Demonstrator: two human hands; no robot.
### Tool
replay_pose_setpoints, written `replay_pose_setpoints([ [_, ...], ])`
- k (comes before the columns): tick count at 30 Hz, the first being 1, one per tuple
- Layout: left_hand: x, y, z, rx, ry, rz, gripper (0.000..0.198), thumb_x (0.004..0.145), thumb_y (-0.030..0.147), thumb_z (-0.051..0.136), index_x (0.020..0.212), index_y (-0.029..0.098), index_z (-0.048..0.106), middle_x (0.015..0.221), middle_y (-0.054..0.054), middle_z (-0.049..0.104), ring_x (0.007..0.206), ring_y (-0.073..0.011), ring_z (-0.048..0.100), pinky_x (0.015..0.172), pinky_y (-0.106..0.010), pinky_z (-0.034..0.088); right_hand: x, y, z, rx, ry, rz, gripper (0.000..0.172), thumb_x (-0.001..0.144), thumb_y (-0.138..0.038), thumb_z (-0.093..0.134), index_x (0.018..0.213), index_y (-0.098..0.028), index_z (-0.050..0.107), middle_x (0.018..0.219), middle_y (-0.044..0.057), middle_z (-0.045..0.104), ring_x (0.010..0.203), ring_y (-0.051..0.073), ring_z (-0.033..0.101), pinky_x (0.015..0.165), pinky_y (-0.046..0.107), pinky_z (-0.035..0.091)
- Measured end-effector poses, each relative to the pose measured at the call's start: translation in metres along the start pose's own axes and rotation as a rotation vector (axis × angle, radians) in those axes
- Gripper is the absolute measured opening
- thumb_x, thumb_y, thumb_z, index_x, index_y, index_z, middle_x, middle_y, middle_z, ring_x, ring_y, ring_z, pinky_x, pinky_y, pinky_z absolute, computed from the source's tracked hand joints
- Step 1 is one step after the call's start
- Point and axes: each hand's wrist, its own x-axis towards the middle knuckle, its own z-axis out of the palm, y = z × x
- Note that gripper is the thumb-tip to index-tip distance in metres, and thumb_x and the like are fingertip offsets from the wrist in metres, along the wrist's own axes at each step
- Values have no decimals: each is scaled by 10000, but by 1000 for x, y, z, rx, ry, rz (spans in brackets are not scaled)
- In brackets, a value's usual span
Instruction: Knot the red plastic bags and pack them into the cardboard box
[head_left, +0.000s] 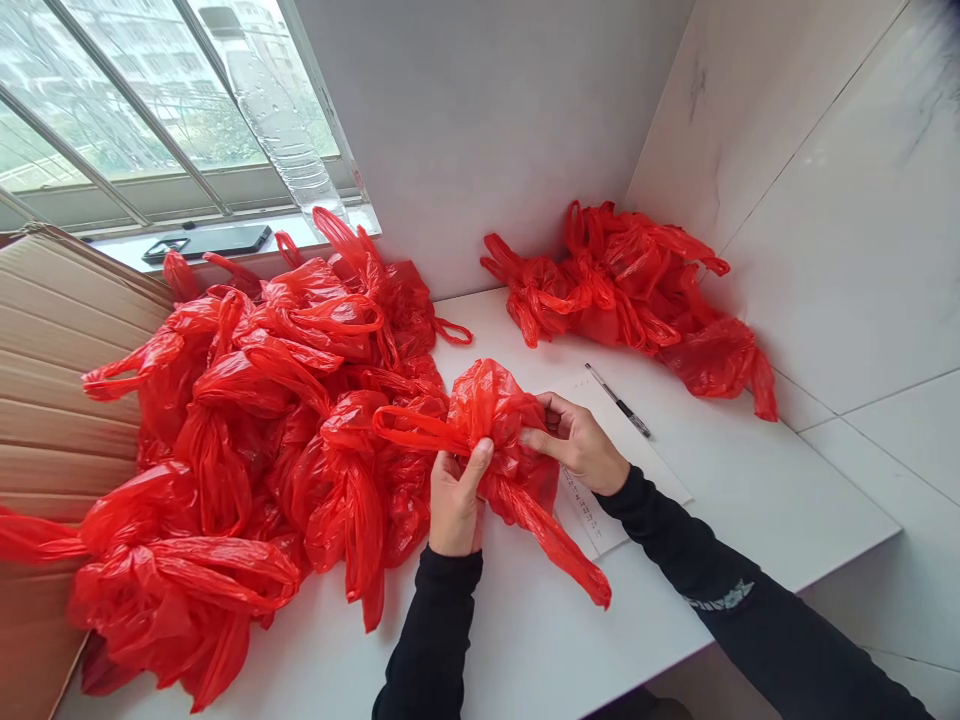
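Note:
Both my hands hold one crumpled red plastic bag (pixel 499 415) just above the white table (pixel 720 500). My left hand (pixel 456 500) pinches its lower left side, thumb on top. On the bag's right side, my right hand (pixel 576 440) has its fingers curled into the plastic. A handle loop of the bag sticks out to the left, and a long tail hangs down to the right. Directly left of the held bag lies a large heap of red bags (pixel 247 430).
A smaller pile of red bags (pixel 630 290) lies in the far corner by the wall. Under my right wrist is a sheet of paper (pixel 600 510), with a black pen (pixel 619 401) beyond it. A cardboard box (pixel 52 400) stands at the left. A phone (pixel 217 241) and a clear bottle (pixel 281 120) rest on the windowsill.

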Motion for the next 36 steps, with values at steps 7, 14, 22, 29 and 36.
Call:
replay_pose_setpoints([
  [7,-1,0,2,31,-40,-5,559,683,193,823,1199,201,609,1031,-54,690,950,-200,650,909,-340,502,0,-2,-1,-3,19,-2,289,836,-375,720,1054,-221,609,972,31,674,894,187,642,835,328,517],
  [14,0,10,6,-200,1,-53,480,740,200,767,1203,196,637,1159,-83,695,1161,-270,609,980,-368,492,-2,-8,-6,-149,-174,94,503,787,-298,772,1222,-227,529,1060,37,647,944,188,623,901,353,494],
  [22,-2,8,4,-208,49,-135,465,770,196,719,1227,198,629,1155,-79,701,1121,-277,634,949,-376,514,-3,-10,-3,-182,-100,61,212,839,-326,712,974,-189,623,927,12,653,817,158,601,779,291,490],
  [29,-3,8,7,-130,-25,-47,674,685,126,791,1309,221,555,1165,-91,688,1070,-263,655,902,-347,527,0,-10,-5,-133,-65,87,251,881,-415,651,1010,-200,630,881,10,642,806,164,608,776,298,497],
  [36,-3,18,3,-291,74,-143,445,693,108,727,1116,208,632,1106,-57,718,1055,-262,669,891,-368,541,1,-13,-10,-77,-204,172,449,856,-365,677,1256,-201,555,992,51,663,936,202,627,857,357,502],
])
